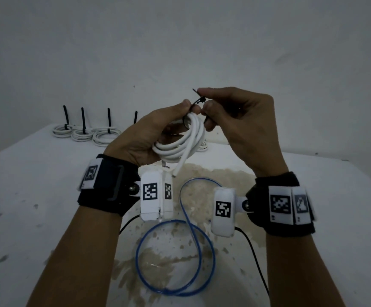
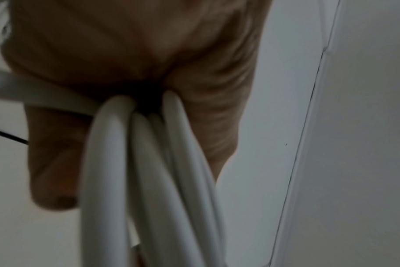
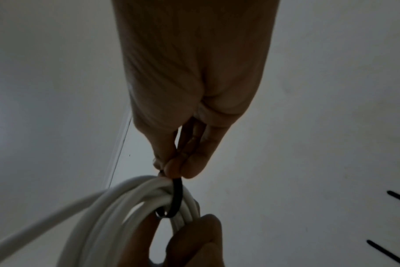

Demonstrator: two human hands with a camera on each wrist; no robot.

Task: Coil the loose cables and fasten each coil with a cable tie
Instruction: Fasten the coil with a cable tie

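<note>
My left hand (image 1: 158, 129) grips a coil of white cable (image 1: 180, 142) held up above the table; the strands (image 2: 149, 171) run out of its fist in the left wrist view. A black cable tie (image 1: 199, 100) loops round the top of the coil (image 3: 149, 195). My right hand (image 1: 235, 114) pinches the cable tie (image 3: 177, 195) at its head, thumb and forefinger pressed together just above the strands. The tie's free tail pokes up to the left of the fingers. One loose cable end hangs down below the coil.
A thin blue cable (image 1: 175, 258) lies in a loose figure-eight on the stained white table (image 1: 47, 196) below my wrists. Several tied white coils (image 1: 82, 134) with upright black tie tails stand at the back left. A grey wall rises behind.
</note>
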